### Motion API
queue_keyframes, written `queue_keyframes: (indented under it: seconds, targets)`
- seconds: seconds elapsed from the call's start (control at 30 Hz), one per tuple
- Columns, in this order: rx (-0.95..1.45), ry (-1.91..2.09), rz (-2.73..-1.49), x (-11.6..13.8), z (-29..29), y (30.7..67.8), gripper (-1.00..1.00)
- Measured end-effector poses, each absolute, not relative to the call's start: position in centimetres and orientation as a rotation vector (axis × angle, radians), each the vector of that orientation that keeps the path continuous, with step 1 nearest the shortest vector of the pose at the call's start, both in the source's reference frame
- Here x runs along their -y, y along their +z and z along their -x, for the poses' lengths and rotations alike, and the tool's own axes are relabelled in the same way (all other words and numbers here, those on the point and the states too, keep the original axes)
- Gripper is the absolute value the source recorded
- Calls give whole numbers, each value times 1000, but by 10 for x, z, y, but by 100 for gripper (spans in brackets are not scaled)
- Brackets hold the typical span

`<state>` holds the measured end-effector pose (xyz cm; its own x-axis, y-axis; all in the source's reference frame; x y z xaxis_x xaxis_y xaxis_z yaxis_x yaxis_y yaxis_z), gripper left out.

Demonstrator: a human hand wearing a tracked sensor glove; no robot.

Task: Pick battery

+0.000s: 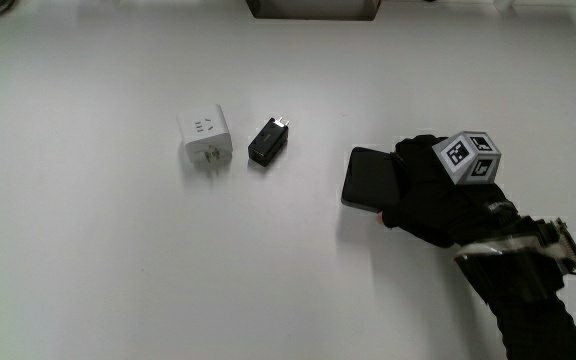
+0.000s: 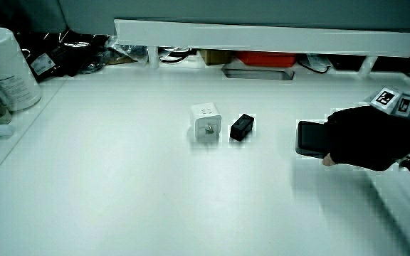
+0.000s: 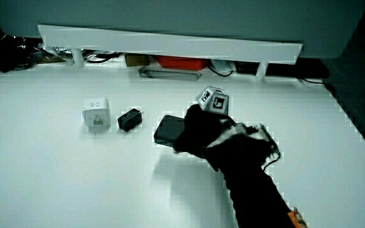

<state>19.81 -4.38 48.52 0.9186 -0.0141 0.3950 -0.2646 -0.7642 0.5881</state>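
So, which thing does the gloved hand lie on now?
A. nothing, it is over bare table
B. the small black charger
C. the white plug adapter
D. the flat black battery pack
D: the hand covers one end of the flat black battery pack, while the white plug adapter and the small black charger lie apart from it, untouched.

Hand [image 1: 433, 195] lies flat, palm down.

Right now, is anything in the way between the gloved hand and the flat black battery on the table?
Nothing visible. The hand already lies on one end of the flat black battery. The small black adapter and white plug cube lie apart from it.
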Motion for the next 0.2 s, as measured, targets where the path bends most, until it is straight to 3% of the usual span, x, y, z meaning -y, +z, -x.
queue_keyframes:
  seconds: [0.2]
  targets:
    - [359,526,-2439,30,-173,445,100]
